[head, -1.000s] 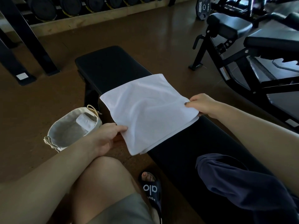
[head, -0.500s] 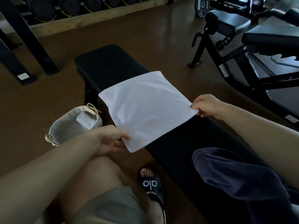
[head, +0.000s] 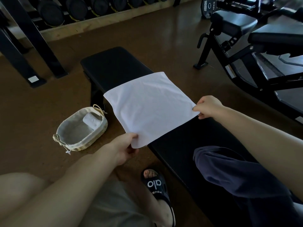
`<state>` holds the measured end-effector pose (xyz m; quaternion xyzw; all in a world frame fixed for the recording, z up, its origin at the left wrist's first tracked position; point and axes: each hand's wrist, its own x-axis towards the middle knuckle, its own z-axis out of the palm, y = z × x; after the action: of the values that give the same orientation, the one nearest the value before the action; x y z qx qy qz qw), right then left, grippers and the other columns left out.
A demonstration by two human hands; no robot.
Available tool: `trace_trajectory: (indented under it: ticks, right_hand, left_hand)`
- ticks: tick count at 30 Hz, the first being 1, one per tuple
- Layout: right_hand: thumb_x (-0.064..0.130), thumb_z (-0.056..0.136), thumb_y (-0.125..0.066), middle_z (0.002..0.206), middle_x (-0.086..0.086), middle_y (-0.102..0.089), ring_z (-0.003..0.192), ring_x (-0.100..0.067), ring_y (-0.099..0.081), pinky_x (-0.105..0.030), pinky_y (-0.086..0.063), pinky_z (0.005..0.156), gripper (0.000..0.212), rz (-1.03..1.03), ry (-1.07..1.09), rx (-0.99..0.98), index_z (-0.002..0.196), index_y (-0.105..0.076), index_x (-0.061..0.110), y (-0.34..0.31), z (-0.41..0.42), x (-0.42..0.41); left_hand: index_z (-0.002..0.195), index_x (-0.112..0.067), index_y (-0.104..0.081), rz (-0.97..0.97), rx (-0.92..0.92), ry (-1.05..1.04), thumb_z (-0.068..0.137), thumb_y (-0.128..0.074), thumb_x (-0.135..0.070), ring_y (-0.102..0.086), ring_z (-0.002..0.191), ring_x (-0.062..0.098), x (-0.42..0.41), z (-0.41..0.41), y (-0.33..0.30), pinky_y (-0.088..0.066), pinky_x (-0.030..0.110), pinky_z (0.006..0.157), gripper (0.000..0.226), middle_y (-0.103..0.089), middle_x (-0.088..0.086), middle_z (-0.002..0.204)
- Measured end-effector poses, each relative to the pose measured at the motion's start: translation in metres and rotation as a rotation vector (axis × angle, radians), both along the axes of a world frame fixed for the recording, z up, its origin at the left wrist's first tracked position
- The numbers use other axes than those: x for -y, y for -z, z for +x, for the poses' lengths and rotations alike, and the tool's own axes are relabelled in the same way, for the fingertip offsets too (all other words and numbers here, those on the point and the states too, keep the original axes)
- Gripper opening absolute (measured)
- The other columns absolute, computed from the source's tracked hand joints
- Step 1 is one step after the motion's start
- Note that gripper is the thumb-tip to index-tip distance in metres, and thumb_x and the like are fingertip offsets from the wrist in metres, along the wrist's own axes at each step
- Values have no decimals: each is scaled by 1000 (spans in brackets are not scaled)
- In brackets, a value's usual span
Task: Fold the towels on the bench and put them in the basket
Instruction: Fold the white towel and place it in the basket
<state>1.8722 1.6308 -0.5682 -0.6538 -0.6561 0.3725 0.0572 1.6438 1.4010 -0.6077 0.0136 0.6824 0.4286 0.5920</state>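
Note:
A white towel (head: pixel 150 107) lies spread flat across the black padded bench (head: pixel 114 66). My left hand (head: pixel 123 149) pinches its near left corner, which overhangs the bench edge. My right hand (head: pixel 207 107) pinches the near right corner. On the floor left of the bench stands a cloth-lined wicker basket (head: pixel 72 143) with one rolled white towel (head: pixel 91 120) inside. A dark blue towel (head: pixel 237 174) lies crumpled on the near end of the bench.
A black adjustable bench and machine frame (head: pixel 242 51) stand to the right. A dumbbell rack (head: pixel 68 10) runs along the back wall, with black rack legs (head: pixel 32 46) at the left. My sandalled foot (head: pixel 155 184) rests on the brown floor beside the bench.
The towel went from a doubled, layered state to a single flat sheet pulled taut. Both hands kept their corners and moved slightly apart.

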Motion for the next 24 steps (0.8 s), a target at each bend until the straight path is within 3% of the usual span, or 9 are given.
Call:
trace_trajectory:
  ticks: [4, 7, 10, 14, 19, 24]
  right_hand:
    - [15, 94, -71, 108, -15, -68, 95, -26, -71, -39, -62, 88, 20, -49, 27, -37, 111, -66, 6, -1, -1, 2]
    - [17, 95, -72, 109, -15, -68, 96, -25, -70, -36, -62, 85, 23, -68, 25, -25, 115, -67, 7, -4, -2, 3]
    - [19, 95, -72, 107, -14, -66, 91, -22, -69, -31, -61, 71, 31, -83, 11, -24, 123, -64, 7, -5, 0, 4]
    - [19, 96, -70, 110, -14, -65, 92, -24, -70, -29, -58, 63, 31, -144, -3, -49, 124, -62, 8, -11, -2, 7]
    - [18, 97, -69, 118, -17, -66, 95, -28, -74, -33, -62, 64, 32, -311, 35, -161, 127, -59, 11, -22, -5, 10]
    - [15, 98, -68, 115, -17, -69, 98, -28, -74, -38, -63, 71, 35, -360, 102, -279, 131, -57, 11, -25, -5, 14]
  left_hand:
    - [125, -19, -62, 6, 42, -86, 93, -67, -19, -62, 92, 21, 3, 2, 0, -48, 27, 57, 33, -65, 8, 120]
    - [124, -20, -60, -6, 19, -52, 92, -67, -25, -50, 79, 18, 8, 3, 0, -42, 27, 60, 33, -59, 6, 106]
    - [125, -19, -58, -3, -39, 31, 89, -69, -33, -43, 74, 19, 14, 3, 1, -39, 29, 58, 40, -49, 8, 97]
    - [121, -20, -64, -1, -122, 120, 89, -71, -35, -50, 84, 21, 20, 2, -1, -42, 29, 63, 36, -56, 7, 104]
    - [120, -2, -68, 34, -258, 180, 95, -63, -23, -47, 82, 26, 25, 3, -4, -36, 34, 64, 33, -55, 13, 87]
    - [92, -10, -71, 58, -315, 148, 98, -55, -18, -57, 75, 21, 28, 7, -11, -42, 30, 64, 19, -67, 8, 83]
